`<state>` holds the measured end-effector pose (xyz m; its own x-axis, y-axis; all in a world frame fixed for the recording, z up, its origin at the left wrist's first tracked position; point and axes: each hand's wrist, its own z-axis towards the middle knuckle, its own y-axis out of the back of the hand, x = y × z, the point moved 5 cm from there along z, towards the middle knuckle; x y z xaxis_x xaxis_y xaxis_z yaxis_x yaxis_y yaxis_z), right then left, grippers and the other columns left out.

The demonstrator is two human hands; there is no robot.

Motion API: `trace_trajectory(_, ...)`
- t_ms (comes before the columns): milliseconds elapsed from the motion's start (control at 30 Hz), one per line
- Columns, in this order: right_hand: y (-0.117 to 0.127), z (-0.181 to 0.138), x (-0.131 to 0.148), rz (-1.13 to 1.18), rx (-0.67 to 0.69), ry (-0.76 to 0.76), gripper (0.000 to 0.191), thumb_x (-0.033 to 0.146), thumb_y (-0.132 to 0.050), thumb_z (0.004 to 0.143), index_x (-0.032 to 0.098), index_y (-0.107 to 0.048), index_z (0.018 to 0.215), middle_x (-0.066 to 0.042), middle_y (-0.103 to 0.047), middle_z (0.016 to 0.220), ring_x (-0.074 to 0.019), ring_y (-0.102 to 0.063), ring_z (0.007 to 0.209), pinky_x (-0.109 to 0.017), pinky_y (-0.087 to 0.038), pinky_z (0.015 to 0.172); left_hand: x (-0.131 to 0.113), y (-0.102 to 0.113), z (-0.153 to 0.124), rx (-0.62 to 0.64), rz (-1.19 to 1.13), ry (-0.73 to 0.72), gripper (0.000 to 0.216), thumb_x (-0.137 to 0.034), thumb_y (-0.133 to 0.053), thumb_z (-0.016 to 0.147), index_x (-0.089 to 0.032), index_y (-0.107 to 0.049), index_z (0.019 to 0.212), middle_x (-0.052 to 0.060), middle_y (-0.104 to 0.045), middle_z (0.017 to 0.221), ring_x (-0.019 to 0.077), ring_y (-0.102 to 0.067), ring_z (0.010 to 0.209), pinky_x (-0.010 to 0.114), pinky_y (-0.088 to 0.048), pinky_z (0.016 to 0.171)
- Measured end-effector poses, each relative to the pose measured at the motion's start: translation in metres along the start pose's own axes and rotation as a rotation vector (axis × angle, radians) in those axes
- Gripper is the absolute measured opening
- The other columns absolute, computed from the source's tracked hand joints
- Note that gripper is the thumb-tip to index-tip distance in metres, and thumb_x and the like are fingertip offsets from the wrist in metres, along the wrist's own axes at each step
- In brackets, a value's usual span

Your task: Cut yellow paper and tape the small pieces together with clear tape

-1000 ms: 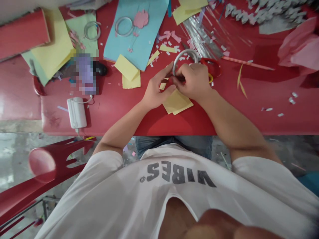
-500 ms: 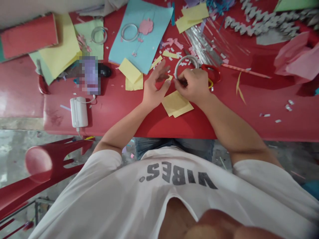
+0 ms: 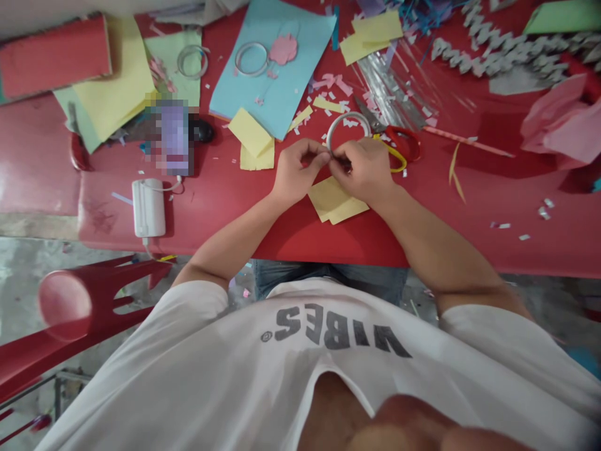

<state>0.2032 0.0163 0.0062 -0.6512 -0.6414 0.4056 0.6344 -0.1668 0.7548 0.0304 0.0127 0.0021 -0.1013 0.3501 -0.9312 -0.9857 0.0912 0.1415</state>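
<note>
Silvery round hoop [image 3: 346, 123] stands in the middle of the work on the red table [image 3: 469, 250], its lower arc tucked into the person's right hand [image 3: 362, 168], whose curled fingers [image 3: 350, 153] are clamped around it and hide that part of the ring. The left hand [image 3: 299, 172] sits just beside it at nine o'clock, fingers curled and close together, with thumb and forefinger [image 3: 322, 156] pinched and touching the right hand's fingertips at the hoop's lower edge; whether they hold the hoop itself cannot be told. At six o'clock from the hands lie yellow paper squares [image 3: 337, 200]; at two o'clock, steel scissors with red loop handles [image 3: 399, 143]. At eleven o'clock, a pale blue card sheet [image 3: 270, 69] carries a second hoop [image 3: 251, 59] and a pink paper flower [image 3: 283, 49].
</note>
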Motion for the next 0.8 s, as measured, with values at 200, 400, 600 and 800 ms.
trace_trajectory(200,0.001,0.0,0.013,0.101,-0.059,0.022,0.031,0.046,-0.047,0.106,0.022,-0.057,0.09,-0.006,-0.062,0.078,-0.0251,-0.062,0.076,-0.041,-0.05,0.074,0.01,-0.004,-0.003,0.016,-0.223,0.154,0.027,-0.043,-0.078,0.093,-0.019,-0.069,0.085,0.0,-0.065,0.076,0.0093,-0.059,0.069,0.026,-0.046,0.066)
trace_trajectory(400,0.008,0.002,0.016,0.186,-0.145,0.083,0.028,0.045,-0.049,0.107,0.024,-0.054,0.089,-0.003,-0.06,0.077,-0.0242,-0.06,0.079,-0.041,-0.052,0.075,0.023,0.02,0.007,-0.25,-0.578,0.437,0.025,-0.033,-0.063,0.104,-0.02,-0.058,0.083,-0.002,-0.06,0.077,0.0073,-0.06,0.067,0.025,-0.05,0.067)
trace_trajectory(600,0.007,0.008,-0.035,-0.01,-0.027,-0.018,0.024,0.044,-0.053,0.108,0.023,-0.063,0.099,-0.007,-0.064,0.086,-0.0294,-0.063,0.086,-0.052,-0.051,0.09,0.017,0.052,0.026,-0.364,-0.61,0.309,0.018,-0.026,-0.065,0.103,-0.018,-0.058,0.087,0.0,-0.067,0.098,0.0057,-0.064,0.075,0.02,-0.05,0.071)
trace_trajectory(800,-0.001,0.014,-0.05,-0.134,0.056,-0.064,0.028,0.049,-0.065,0.099,0.021,-0.068,0.097,-0.012,-0.068,0.102,-0.0371,-0.064,0.103,-0.056,-0.051,0.093,0.015,0.026,0.018,-0.193,-0.476,0.253,0.02,-0.034,-0.075,0.096,-0.02,-0.062,0.088,-0.001,-0.067,0.084,0.0071,-0.063,0.069,0.02,-0.052,0.07)
